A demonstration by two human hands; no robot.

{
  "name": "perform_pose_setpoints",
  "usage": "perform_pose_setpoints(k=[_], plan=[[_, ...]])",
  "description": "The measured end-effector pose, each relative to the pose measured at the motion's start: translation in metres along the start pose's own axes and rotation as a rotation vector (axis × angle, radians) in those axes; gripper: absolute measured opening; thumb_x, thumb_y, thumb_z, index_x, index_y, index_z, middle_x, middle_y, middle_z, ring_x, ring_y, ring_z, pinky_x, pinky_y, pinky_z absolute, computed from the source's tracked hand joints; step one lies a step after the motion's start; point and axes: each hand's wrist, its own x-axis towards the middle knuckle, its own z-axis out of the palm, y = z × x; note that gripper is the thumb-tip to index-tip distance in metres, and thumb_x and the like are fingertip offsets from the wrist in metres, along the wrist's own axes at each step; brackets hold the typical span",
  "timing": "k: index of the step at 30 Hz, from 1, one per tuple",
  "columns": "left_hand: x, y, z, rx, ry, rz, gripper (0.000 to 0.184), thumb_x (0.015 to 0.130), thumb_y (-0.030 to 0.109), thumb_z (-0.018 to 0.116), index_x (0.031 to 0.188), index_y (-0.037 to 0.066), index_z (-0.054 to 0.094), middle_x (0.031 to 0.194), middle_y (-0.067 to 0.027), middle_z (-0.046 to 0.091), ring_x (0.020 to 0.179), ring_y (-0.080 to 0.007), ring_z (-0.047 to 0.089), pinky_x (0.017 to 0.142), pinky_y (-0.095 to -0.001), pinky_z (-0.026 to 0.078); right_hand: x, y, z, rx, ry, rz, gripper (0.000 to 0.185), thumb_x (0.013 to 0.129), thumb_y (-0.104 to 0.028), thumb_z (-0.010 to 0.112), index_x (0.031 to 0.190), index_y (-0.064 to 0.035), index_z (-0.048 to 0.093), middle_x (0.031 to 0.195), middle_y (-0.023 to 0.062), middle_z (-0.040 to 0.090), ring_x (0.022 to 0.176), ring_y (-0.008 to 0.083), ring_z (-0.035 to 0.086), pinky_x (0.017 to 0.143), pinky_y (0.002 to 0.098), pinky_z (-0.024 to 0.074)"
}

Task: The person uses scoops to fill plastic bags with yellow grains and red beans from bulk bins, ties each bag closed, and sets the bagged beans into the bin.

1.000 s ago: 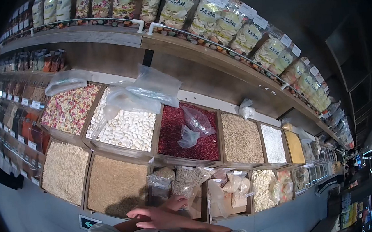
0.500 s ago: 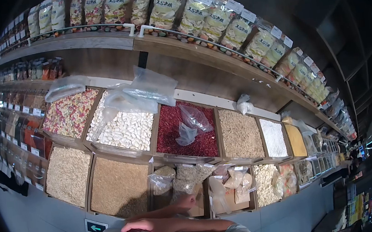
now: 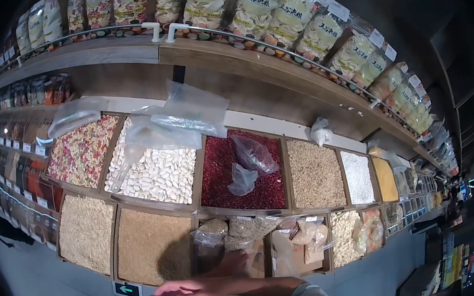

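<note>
My forearms cross low in front of my light grey shirt. My right hand (image 3: 197,292) points left over the other arm, fingers loosely stretched and thumb apart, with nothing visible in it. Beyond it, my left hand (image 3: 235,264) points right, dim and blurred, so its fingers are hard to make out. It is nearest in view to the lower bin of bagged grains (image 3: 245,235), apparently without touching them. A bin of brown grain (image 3: 149,244) lies left of it, partly under a round shadow. Above are dark red beans (image 3: 220,176) with a clear plastic bag (image 3: 243,179) on top.
White beans (image 3: 162,176) carry plastic bags (image 3: 195,109) and a clear scoop (image 3: 126,162). Other bins hold mixed flakes (image 3: 84,147), pale oats (image 3: 85,227), tan grain (image 3: 314,169) and white grain (image 3: 358,175). Packaged goods (image 3: 260,12) line the shelf (image 3: 227,51) overhead. A green arrow sign (image 3: 127,290) is below.
The view has moved slightly closer to the bins and shelf. My arms stay crossed, with both hands in nearly the same pose.
</note>
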Motion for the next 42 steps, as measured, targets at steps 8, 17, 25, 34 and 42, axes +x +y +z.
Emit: perform_pose_setpoints(k=[8, 17, 25, 34, 42], plan=[[-0.003, -0.012, -0.013, -0.077, 0.103, 0.343, 0.017, 0.082, 0.017, 0.062, 0.097, 0.011, 0.064, 0.107, -0.0081, 0.06, 0.096, -0.0287, 0.062, 0.078, -0.043, 0.052, -0.034, -0.068, -0.344, -0.917, 1.429, -0.054, 0.058, 0.095, -0.027, 0.065, 0.138, 0.006, 0.044, 0.134, 0.024, 0.048, 0.124, 0.0345, 0.053, 0.101, 0.0394, 0.0461], [-0.016, -0.031, 0.009, 0.081, 0.177, 0.388, 0.038, 0.083, 0.04, 0.059, 0.111, 0.014, 0.062, 0.119, -0.0042, 0.059, 0.098, -0.0239, 0.059, 0.078, -0.0391, 0.049, 0.09, -0.077, -0.441, -0.653, 1.107, -0.041, 0.08, 0.091, -0.052, 0.061, 0.14, 0.0075, 0.041, 0.135, 0.0271, 0.055, 0.128, 0.0338, 0.052, 0.106, 0.0374, 0.0396], [-0.018, -0.04, 0.02, -0.043, 0.145, 0.391, 0.045, 0.079, 0.042, 0.063, 0.113, 0.013, 0.06, 0.122, -0.0069, 0.059, 0.098, -0.0281, 0.059, 0.079, -0.0425, 0.049, 0.071, -0.106, -0.446, -1.231, 1.093, -0.004, 0.034, 0.098, -0.022, 0.051, 0.128, -0.0068, 0.059, 0.124, 0.0235, 0.061, 0.117, 0.0382, 0.057, 0.1, 0.041, 0.045], [-0.022, -0.049, 0.045, -0.095, 0.175, 0.41, 0.048, 0.078, 0.046, 0.062, 0.115, 0.016, 0.059, 0.125, -0.006, 0.056, 0.1, -0.0273, 0.057, 0.078, -0.0436, 0.048, -0.159, -0.068, -0.557, -1.253, 1.551, 0.681, 0.032, 0.078, -0.021, 0.06, 0.053, -0.0003, 0.062, 0.053, 0.0185, 0.061, 0.052, 0.0312, 0.064, 0.059, 0.0411, 0.0536], [-0.023, -0.043, 0.04, 0.052, 0.237, 0.396, 0.05, 0.073, 0.044, 0.067, 0.113, 0.016, 0.059, 0.127, -0.0056, 0.057, 0.104, -0.0252, 0.057, 0.078, -0.0404, 0.046, -0.091, -0.02, -0.611, -1.486, 1.582, 0.515, 0.019, 0.069, -0.017, 0.059, 0.074, -0.0017, 0.071, 0.077, 0.0222, 0.069, 0.075, 0.0363, 0.069, 0.071, 0.0419, 0.0557]])
